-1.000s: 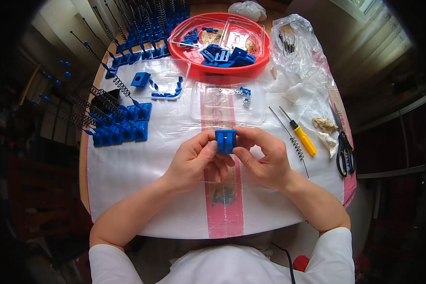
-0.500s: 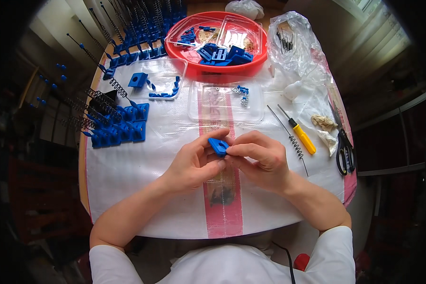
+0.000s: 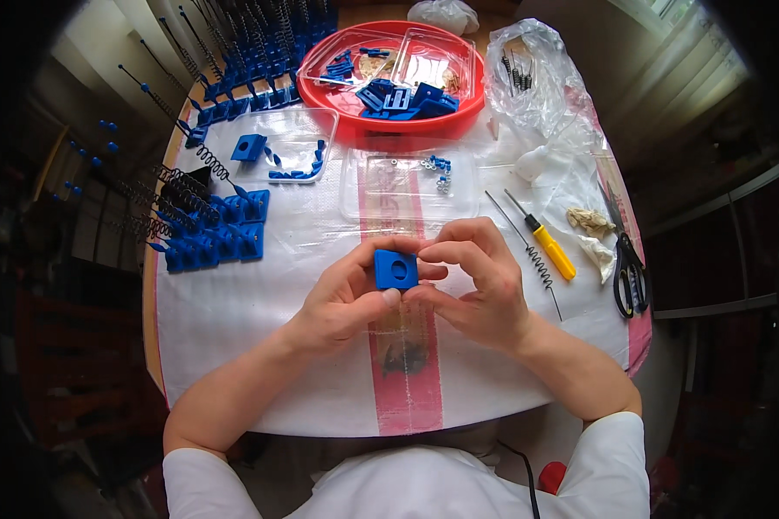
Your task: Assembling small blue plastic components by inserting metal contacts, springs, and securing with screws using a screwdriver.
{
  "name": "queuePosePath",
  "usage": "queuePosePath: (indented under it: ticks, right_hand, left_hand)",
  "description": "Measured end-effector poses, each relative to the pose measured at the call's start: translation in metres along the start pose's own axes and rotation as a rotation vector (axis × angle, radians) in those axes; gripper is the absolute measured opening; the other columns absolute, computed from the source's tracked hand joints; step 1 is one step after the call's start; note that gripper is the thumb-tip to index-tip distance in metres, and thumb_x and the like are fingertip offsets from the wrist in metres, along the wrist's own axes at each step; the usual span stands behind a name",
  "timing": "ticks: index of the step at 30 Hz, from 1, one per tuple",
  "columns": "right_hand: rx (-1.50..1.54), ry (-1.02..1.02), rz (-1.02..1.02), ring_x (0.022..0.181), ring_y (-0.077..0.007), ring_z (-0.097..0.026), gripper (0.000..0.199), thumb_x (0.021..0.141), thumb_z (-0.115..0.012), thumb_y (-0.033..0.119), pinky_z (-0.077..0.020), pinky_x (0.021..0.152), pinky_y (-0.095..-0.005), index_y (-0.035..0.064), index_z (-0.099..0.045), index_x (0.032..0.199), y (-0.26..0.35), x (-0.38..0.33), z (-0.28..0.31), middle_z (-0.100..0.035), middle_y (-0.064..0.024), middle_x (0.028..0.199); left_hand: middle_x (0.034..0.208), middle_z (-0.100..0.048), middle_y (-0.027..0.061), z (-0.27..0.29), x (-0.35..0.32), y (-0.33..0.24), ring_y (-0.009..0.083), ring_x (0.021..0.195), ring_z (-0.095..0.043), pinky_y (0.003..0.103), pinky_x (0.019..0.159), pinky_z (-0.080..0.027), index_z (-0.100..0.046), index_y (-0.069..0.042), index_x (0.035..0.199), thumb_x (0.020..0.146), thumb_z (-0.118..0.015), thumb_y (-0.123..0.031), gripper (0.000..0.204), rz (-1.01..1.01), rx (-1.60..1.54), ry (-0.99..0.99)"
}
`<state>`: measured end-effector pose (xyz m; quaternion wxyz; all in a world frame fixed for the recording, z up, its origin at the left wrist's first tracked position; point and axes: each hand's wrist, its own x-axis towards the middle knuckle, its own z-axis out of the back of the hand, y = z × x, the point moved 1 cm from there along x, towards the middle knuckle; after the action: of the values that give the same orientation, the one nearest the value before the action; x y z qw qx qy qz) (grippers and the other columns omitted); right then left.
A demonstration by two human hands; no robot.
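Observation:
A small square blue plastic block (image 3: 385,281) with a round hole in its face is held above the middle of the table. My left hand (image 3: 342,294) grips it from the left, thumb at its lower edge and fingers behind. At its right side, my right hand (image 3: 485,290) touches the block with index finger and thumb, fingers curled. What lies behind the block is hidden. Beyond my hands stands a clear plastic tray (image 3: 350,203) with tiny blue pieces and metal nuts (image 3: 443,184).
A red basin (image 3: 320,102) with blue parts stands at the back. Left are a clear lid (image 3: 294,138) with blue pieces and rows of blue bases with springs (image 3: 221,238). Right lie a spring rod (image 3: 538,266), a yellow screwdriver (image 3: 554,253), scissors (image 3: 629,281) and a plastic bag (image 3: 537,95).
The blue block has turned from a tilted position so that its holed face shows squarely. My right fingers have shifted up and to its right edge.

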<state>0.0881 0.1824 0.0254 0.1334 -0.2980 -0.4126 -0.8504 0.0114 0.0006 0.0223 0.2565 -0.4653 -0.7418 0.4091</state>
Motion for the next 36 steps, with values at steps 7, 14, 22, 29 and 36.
queuePosePath:
  ticks: [7,14,22,29,36]
  right_hand:
    - [-0.025,-0.017,-0.010,0.096,-0.0284,-0.060,0.052,0.063,-0.087,0.015,-0.0517,0.076,-0.0365,0.0073,-0.064,0.109,0.0013,0.0010,0.0008,-0.059,-0.0125,0.106]
    - [-0.036,-0.016,-0.042,0.096,-0.0309,-0.061,0.059,0.062,-0.086,0.012,-0.0516,0.078,-0.0382,0.0043,-0.061,0.114,0.0025,0.0021,0.0008,-0.060,-0.0147,0.106]
    - [-0.051,-0.001,-0.049,0.096,-0.0311,-0.061,0.059,0.063,-0.086,0.013,-0.0520,0.077,-0.0381,0.0036,-0.060,0.115,0.0014,0.0018,0.0003,-0.060,-0.0153,0.106]
    - [-0.051,0.005,-0.049,0.096,-0.0309,-0.061,0.059,0.063,-0.086,0.013,-0.0520,0.077,-0.0377,0.0036,-0.060,0.116,0.0006,0.0014,-0.0001,-0.060,-0.0154,0.106]
    - [-0.044,0.006,-0.049,0.096,-0.0306,-0.061,0.059,0.063,-0.085,0.011,-0.0519,0.078,-0.0375,0.0043,-0.060,0.117,0.0006,0.0012,0.0000,-0.059,-0.0148,0.106]
  left_hand:
    - [0.135,-0.049,0.0203,0.0029,0.0019,0.0009,0.0323,0.128,-0.049,0.044,0.108,-0.041,-0.032,-0.001,0.143,0.091,-0.055,-0.005,0.058,0.014,-0.229,-0.038]
    - [0.136,-0.046,0.0192,0.0059,0.0036,0.0012,0.0323,0.128,-0.049,0.043,0.109,-0.042,-0.032,-0.002,0.143,0.089,-0.055,-0.002,0.058,0.002,-0.260,-0.057]
    - [0.137,-0.046,0.0209,0.0069,0.0040,0.0026,0.0316,0.128,-0.050,0.043,0.109,-0.041,-0.031,-0.002,0.143,0.082,-0.056,0.002,0.066,-0.003,-0.258,-0.066]
    - [0.136,-0.047,0.0219,0.0046,0.0033,-0.0004,0.0315,0.128,-0.050,0.042,0.110,-0.040,-0.030,-0.001,0.143,0.082,-0.054,0.003,0.066,0.025,-0.244,-0.102]
    - [0.136,-0.046,0.0228,0.0065,0.0034,0.0013,0.0316,0.127,-0.051,0.041,0.108,-0.043,-0.032,-0.001,0.142,0.088,-0.055,-0.002,0.059,0.027,-0.280,-0.093]
